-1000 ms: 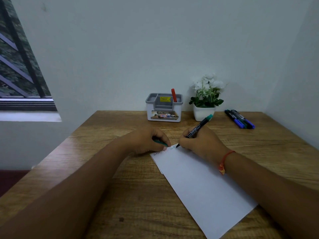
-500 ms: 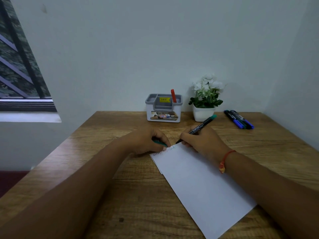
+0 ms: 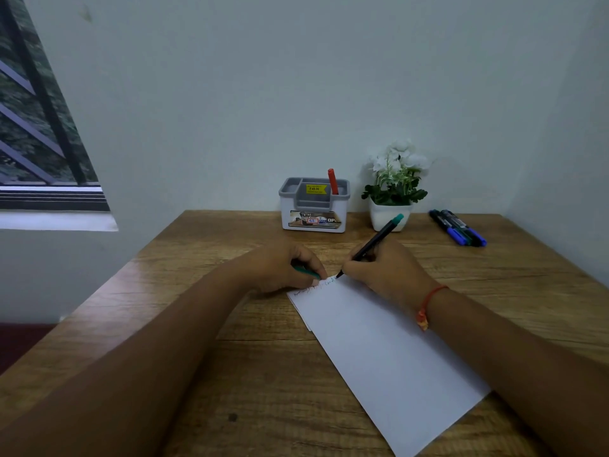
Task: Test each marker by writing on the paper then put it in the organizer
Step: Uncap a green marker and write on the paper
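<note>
Two hands split the job. The right hand (image 3: 382, 272) pinches a black-barrelled green marker (image 3: 375, 244) low on its barrel, fingers curled round it. The tip touches the far edge of the paper (image 3: 389, 351) just beyond the fingertips, and the green end tilts up and away. That slant is a writing grip, so I judge the test stroke is under way.

The left hand (image 3: 283, 267), just beside the right, rests its curled fingers on the paper's far corner, likely to pin the sheet against the drag of the tip. It also grips a slim green thing, probably the marker's cap (image 3: 306, 273) (only a sliver shows under the fingers). Small scribbles run along the paper's edge between the two hands, and the sheet slants back under the right wrist toward the person.

Beyond both hands, against the wall, stands the organizer (image 3: 286, 212) with a red marker (image 3: 332, 181) upright in a right-hand compartment, which suggests one marker is already tested and filed. A potted plant (image 3: 393, 183) sits beyond the right hand, beside the organizer. Well out to the right of the right hand, several loose markers (image 3: 459, 229) lie together on the bench (image 3: 197, 258), awaiting their turn.
</note>
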The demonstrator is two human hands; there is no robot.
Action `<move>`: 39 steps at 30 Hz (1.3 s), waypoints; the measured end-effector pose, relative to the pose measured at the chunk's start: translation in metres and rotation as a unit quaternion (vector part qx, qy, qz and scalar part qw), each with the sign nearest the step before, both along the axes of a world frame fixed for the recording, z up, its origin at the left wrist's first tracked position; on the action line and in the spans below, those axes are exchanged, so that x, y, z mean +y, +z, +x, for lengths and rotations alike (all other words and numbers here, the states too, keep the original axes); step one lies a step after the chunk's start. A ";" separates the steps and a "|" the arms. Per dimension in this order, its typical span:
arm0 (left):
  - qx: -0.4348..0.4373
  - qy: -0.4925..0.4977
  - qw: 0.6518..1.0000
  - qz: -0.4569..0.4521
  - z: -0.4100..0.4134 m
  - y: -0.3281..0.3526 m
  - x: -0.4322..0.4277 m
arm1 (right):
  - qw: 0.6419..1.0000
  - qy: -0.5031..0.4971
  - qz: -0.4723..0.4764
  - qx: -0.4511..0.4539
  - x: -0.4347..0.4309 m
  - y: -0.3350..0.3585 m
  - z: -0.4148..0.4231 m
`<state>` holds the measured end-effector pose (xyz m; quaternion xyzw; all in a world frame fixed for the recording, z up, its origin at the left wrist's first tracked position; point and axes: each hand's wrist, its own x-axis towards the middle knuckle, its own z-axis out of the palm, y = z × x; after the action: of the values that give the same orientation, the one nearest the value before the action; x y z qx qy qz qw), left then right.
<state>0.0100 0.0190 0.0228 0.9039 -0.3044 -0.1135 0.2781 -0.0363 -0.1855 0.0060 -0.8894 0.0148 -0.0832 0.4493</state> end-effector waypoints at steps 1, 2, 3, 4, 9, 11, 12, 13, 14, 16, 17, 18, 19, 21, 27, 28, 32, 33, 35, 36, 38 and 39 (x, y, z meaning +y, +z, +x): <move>-0.001 0.000 1.000 -0.002 0.000 0.000 0.000 | 1.000 0.001 -0.008 0.005 0.000 0.000 0.000; -0.001 -0.001 1.000 -0.004 0.000 -0.001 0.000 | 1.000 0.003 -0.018 0.010 0.001 0.000 0.001; -0.001 -0.002 1.000 -0.005 0.000 -0.001 0.000 | 0.999 0.004 -0.029 0.014 0.001 -0.001 0.001; 0.000 -0.002 1.000 -0.003 0.000 -0.001 0.000 | 0.999 0.002 -0.038 0.014 0.001 -0.002 0.001; -0.001 -0.001 1.000 -0.001 0.001 -0.001 -0.001 | 0.998 -0.030 -0.056 -0.010 0.001 -0.006 0.004; 0.001 0.001 1.000 -0.006 0.000 -0.001 0.000 | 0.997 -0.034 -0.069 -0.013 0.002 -0.006 0.005; 0.001 0.001 1.000 -0.007 0.000 -0.001 0.000 | 0.997 -0.034 -0.075 -0.012 0.002 -0.006 0.005; 0.001 0.000 1.000 -0.007 0.000 -0.001 0.000 | 0.996 -0.034 -0.078 -0.011 0.002 -0.005 0.005; 0.000 0.000 1.000 -0.007 0.000 -0.001 -0.001 | 0.996 -0.036 -0.075 -0.009 0.002 -0.005 0.005; 0.001 0.001 1.000 -0.004 0.000 -0.001 -0.001 | 0.998 -0.047 -0.049 -0.007 0.000 -0.005 0.005; 0.002 0.002 1.000 -0.003 0.000 -0.001 -0.001 | 0.998 -0.052 -0.037 -0.007 -0.001 -0.005 0.005; 0.002 0.003 1.000 -0.005 0.001 -0.001 0.000 | 0.998 -0.050 -0.037 -0.008 0.000 -0.006 0.005; 0.002 0.003 1.000 -0.007 0.001 -0.001 0.000 | 0.998 -0.045 -0.046 -0.008 0.001 -0.006 0.004; 0.001 0.001 1.000 -0.011 0.001 -0.001 0.000 | 0.997 -0.037 -0.065 -0.007 0.003 -0.005 0.003; 0.004 0.002 1.000 -0.009 0.002 -0.002 0.000 | 0.997 -0.048 -0.057 0.004 0.002 -0.003 0.004; 0.004 0.001 1.000 -0.010 0.002 -0.001 0.000 | 0.997 -0.050 -0.058 0.003 0.002 -0.003 0.004; 0.001 0.000 1.000 -0.001 0.001 0.000 0.000 | 0.998 -0.044 -0.044 0.010 0.001 -0.002 0.002; 0.002 0.000 1.000 -0.002 0.001 0.000 0.000 | 0.998 -0.040 -0.038 0.012 0.001 -0.002 0.002; 0.004 -0.001 1.000 -0.002 0.001 0.000 -0.001 | 0.999 -0.030 -0.036 0.016 0.001 -0.002 0.001; 0.003 0.000 1.000 -0.001 0.001 0.000 -0.001 | 0.999 -0.027 -0.037 0.017 0.001 -0.002 0.001; -0.001 0.000 1.000 -0.001 0.001 0.000 -0.001 | 0.999 -0.031 -0.040 0.017 0.001 -0.002 0.002; -0.002 0.000 1.000 -0.002 0.001 0.000 0.000 | 0.998 -0.038 -0.041 0.015 0.001 -0.002 0.002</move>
<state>0.0106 0.0186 0.0227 0.9036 -0.3048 -0.1115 0.2796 -0.0339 -0.1842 0.0035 -0.9068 0.0514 -0.0875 0.4091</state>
